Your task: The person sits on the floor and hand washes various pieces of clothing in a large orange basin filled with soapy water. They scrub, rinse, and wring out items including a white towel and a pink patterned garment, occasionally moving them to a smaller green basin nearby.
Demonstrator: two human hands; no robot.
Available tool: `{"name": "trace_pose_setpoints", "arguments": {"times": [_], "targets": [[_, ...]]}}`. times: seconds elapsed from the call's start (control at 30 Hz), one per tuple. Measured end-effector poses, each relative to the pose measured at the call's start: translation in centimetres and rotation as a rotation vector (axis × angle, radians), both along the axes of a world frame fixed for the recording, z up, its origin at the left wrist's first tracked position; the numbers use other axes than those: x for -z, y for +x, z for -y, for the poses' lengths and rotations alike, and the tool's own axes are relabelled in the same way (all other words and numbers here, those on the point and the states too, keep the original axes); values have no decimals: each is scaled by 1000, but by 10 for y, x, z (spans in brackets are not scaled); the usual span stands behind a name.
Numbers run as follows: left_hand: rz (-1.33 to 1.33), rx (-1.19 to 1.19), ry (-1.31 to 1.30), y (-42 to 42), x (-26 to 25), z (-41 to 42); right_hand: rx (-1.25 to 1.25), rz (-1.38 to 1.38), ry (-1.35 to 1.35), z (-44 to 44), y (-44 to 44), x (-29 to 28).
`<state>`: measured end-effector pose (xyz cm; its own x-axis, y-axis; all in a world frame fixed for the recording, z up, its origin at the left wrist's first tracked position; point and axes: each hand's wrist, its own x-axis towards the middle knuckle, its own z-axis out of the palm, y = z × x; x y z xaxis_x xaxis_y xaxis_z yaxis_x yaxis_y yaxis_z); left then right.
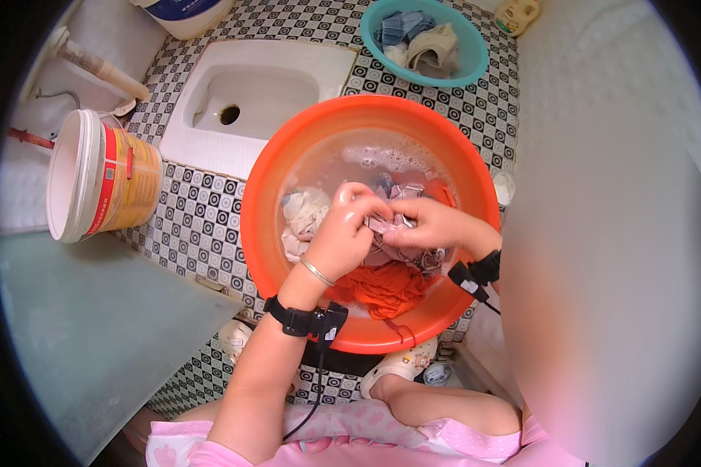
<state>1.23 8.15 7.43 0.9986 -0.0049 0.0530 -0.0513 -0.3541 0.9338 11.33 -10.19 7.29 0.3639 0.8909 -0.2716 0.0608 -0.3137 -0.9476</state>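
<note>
Both my hands are over a large orange plastic basin (369, 108) of sudsy water. My left hand (347, 230) and my right hand (423, 225) pinch a wet patterned cloth (380, 225) between them, fingertips nearly meeting. The cloth's lower part lies in the basin beneath my hands. White wet fabric (306, 216) rests at the basin's left side, and a bright orange-red cloth (388, 289) is bunched nearest me. Foam (385, 156) floats at the far side. A strap with a small black device is on each wrist; a bracelet circles the left one.
A squat toilet (257, 52) is set in the patterned tile floor beyond the basin. A teal basin (483, 55) with clothes stands behind at right, near a yellowish bottle (515, 16). A white-and-yellow bucket (131, 181) and a frosted panel (93, 315) are at left.
</note>
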Motion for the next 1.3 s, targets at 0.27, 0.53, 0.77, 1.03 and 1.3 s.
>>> {"name": "trace_pose_setpoints", "arguments": {"times": [0.27, 0.53, 0.77, 1.03, 1.3], "targets": [[-595, 96, -588, -8, 45, 3, 642, -18, 90, 16, -8, 7], [-686, -330, -1472, -12, 87, 40, 281, 722, 74, -23, -79, 6], [-699, -456, -1252, -6, 62, 59, 404, 727, -57, -10, -74, 13], [-269, -276, -895, 31, 8, 27, 544, 663, -49, 32, -16, -3], [-263, 172, 183, 37, 3, -8, 626, -408, 190, 54, 23, -35]]}}
